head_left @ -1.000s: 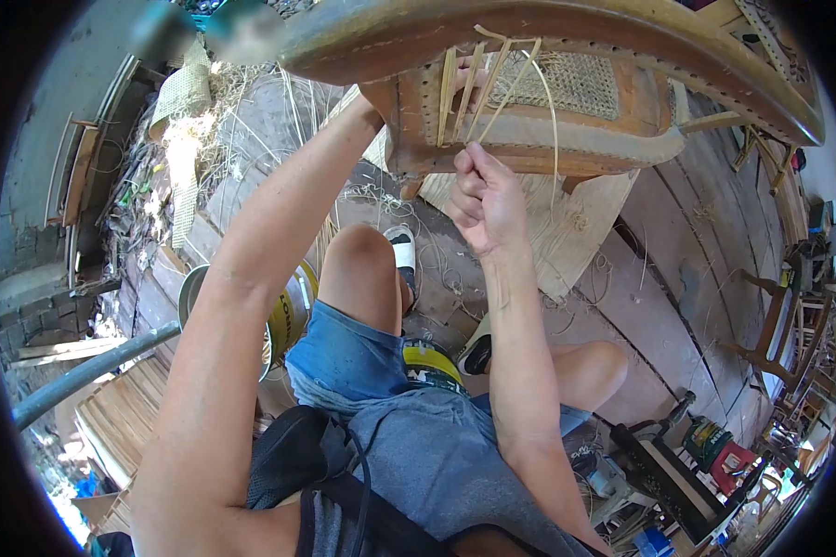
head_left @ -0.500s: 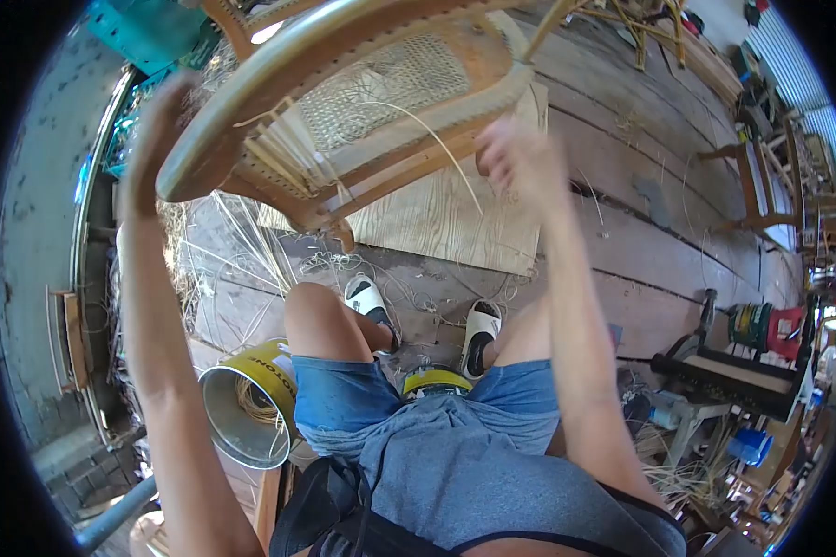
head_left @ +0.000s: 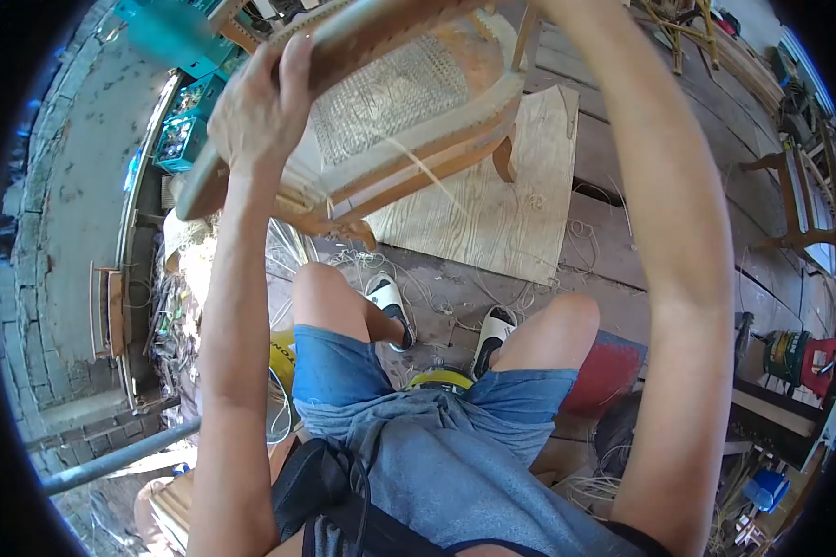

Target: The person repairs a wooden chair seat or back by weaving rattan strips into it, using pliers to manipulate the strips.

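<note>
My left hand (head_left: 260, 107) is wrapped around the curved wooden rail of a chair (head_left: 381, 42), its thumb lying along the rail. My right forearm reaches up past the top edge, so the right hand itself is out of view. Woven cane webbing (head_left: 390, 97) fills the chair's frame, with a gap at its right end. A loose cane strand (head_left: 429, 174) hangs from the weave over the lower wooden edge. The chair stands tilted, its carved feet toward me.
Under the chair lies a plywood sheet (head_left: 492, 218) on the plank floor. Cane scraps are scattered around my feet. A yellow bucket (head_left: 281, 357) is by my left leg. Teal crates (head_left: 184, 130) stand at the left, and another wooden chair (head_left: 794, 200) is at the right.
My left hand has moved right and closed on the rail. My right hand has gone up out of view from beside the cane strand. The camera view has shifted slightly.
</note>
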Available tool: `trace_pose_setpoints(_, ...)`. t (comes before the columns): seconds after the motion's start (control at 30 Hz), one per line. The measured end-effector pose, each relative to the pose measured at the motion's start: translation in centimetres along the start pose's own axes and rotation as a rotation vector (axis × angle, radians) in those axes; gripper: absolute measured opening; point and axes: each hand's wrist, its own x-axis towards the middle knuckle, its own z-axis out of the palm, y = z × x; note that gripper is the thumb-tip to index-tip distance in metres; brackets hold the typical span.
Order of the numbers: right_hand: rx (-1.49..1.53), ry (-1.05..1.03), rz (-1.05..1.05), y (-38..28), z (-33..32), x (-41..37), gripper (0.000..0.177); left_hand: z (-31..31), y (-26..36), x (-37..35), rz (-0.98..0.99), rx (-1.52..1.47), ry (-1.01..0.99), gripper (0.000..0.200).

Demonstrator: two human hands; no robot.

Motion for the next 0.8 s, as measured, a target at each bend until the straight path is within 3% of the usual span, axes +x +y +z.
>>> trace_pose_setpoints(0.07,-0.024,-0.046,0.005,-1.7,-0.8,-1.7,0.061,-0.1,-1.8,-2.7,-0.039,-0.071,0.085,0.046)
trace_pose_setpoints(0.2,0.066,0.007,-0.089,-4.1,-1.4,-4.7,0.062,-3.2,-1.4,-6.3,-0.077,-0.119,0.05,0.037)
trace_pose_setpoints(0.27,0.015,0.039,-0.08,-4.8,-2.0,-5.9,0.062,-3.5,-0.9,-6.6,0.048,-0.218,0.183,0.034)
trace_pose_setpoints(0.4,-0.066,0.125,-0.057,-6.9,-2.9,-7.6,0.06,-3.6,-2.1,-6.4,0.101,-0.267,0.186,0.034)
trace_pose_setpoints(0.6,0.001,0.189,0.284,-6.9,-5.6,-9.9,0.052,-3.1,2.3,-2.6,0.094,-0.261,0.038,0.046)
trace_pose_setpoints(0.63,0.015,0.226,0.288,-6.0,-5.6,-10.1,0.051,-3.7,3.6,-2.2,0.052,-0.256,-0.078,0.054)
trace_pose_setpoints(0.67,0.028,0.263,0.291,-5.2,-5.6,-10.3,0.051,-3.9,4.4,-2.0,0.053,-0.268,-0.072,0.054)
trace_pose_setpoints(0.7,-0.034,0.23,0.239,-4.0,-5.5,-10.6,0.048,-4.5,5.0,-2.0,0.102,-0.353,-0.059,0.042)
trace_pose_setpoints(0.8,-0.089,0.301,0.103,-4.2,-5.6,-11.2,0.039,-5.0,5.0,-1.8,0.187,-0.542,0.041,0.032)
